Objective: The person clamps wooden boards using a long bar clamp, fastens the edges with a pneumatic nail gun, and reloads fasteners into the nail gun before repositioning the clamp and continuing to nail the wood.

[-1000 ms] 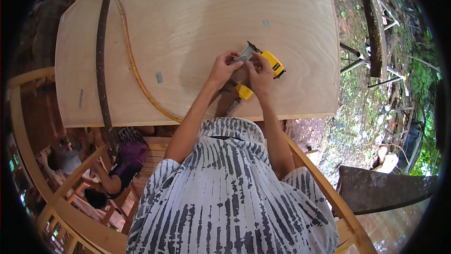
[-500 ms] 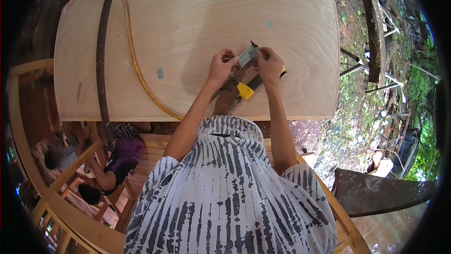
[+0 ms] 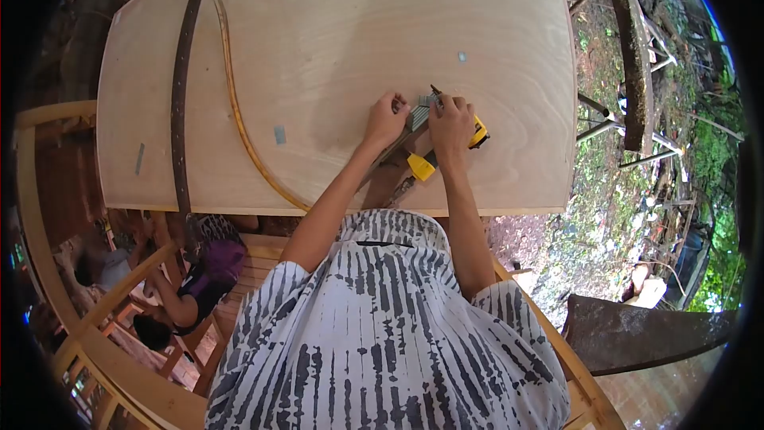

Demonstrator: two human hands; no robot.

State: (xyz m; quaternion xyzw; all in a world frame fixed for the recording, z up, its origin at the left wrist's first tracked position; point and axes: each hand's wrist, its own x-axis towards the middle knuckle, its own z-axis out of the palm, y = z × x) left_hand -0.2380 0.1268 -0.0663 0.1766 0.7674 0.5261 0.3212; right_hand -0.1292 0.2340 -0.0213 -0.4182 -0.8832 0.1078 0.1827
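Observation:
A nail gun (image 3: 420, 166) with yellow and black parts lies at an angle on a plywood sheet (image 3: 318, 48) in front of me. Its long magazine points up and away to the right. A silvery strip of nails (image 3: 418, 116) shows along the magazine between my hands. My left hand (image 3: 386, 124) has its fingers pinched at the strip's left edge. Around the far end of the magazine my right hand (image 3: 452, 121) is closed, covering part of the tool; a yellow end piece shows beyond it.
A yellow air hose (image 3: 231, 104) curves over the sheet beside a dark metal strip (image 3: 185, 72). Small grey patches (image 3: 279, 135) mark the wood. At lower left, a person in dark clothing (image 3: 211, 267) is near wooden railings (image 3: 119, 295). Metal supports (image 3: 605, 116) stand at right.
My right hand has slid lower along the strip, covering more of it. My left hand stays beside the strip. The whole view has shifted slightly, with the sheet lower.

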